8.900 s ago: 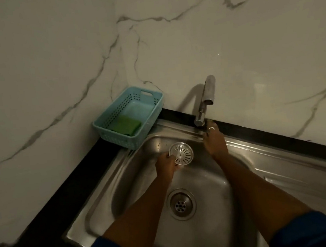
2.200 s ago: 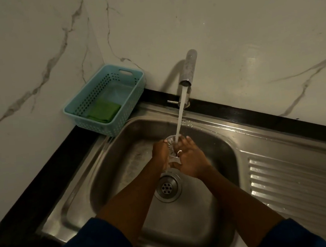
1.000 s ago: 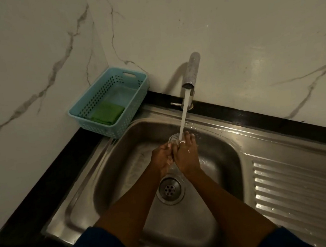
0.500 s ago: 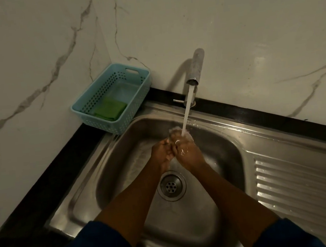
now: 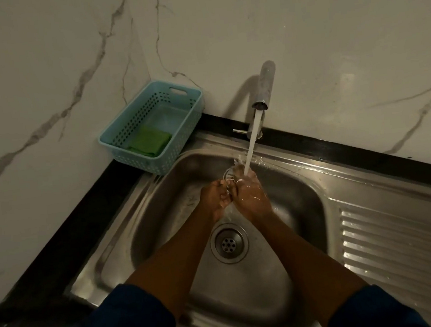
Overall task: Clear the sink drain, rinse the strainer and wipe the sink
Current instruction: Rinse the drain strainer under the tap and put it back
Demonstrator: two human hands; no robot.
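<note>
Both my left hand [image 5: 214,198] and right hand [image 5: 250,197] pinch the strainer [image 5: 229,174] under running water [image 5: 252,140]; I judge a wet grip could slip.

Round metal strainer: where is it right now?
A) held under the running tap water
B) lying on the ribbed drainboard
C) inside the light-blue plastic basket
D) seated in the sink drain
A: the left hand and right hand have the round metal strainer between them under the water stream from the chrome tap, above the uncovered sink drain.
</note>
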